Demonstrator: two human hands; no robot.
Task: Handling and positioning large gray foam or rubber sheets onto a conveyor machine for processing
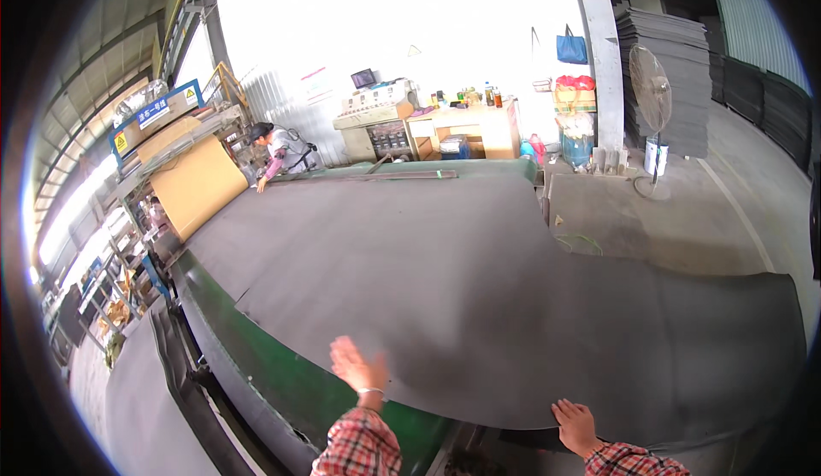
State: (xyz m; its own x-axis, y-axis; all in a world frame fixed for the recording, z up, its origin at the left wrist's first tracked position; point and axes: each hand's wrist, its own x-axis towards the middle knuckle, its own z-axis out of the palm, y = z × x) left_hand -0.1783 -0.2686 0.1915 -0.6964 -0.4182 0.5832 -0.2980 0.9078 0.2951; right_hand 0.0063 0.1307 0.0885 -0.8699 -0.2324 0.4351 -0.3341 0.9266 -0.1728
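Observation:
A large dark grey sheet (410, 254) lies over a long table with a green belt surface (282, 348). My left hand (357, 365) is over the sheet's near left edge, fingers stretched out and slightly blurred; whether it touches the sheet I cannot tell. Farther right, my right hand (575, 427) rests on the near edge of the same sheet with its fingers laid on top; its thumb is hidden. The sheet's right part sags lower and spreads toward the right.
At the far left a co-worker (286, 149) leans over the sheet beside a machine with a tan panel (201, 185). A control console (376, 117) and a desk (487, 125) stand behind. On the right are a standing fan (652, 91) and stacked grey sheets (671, 74).

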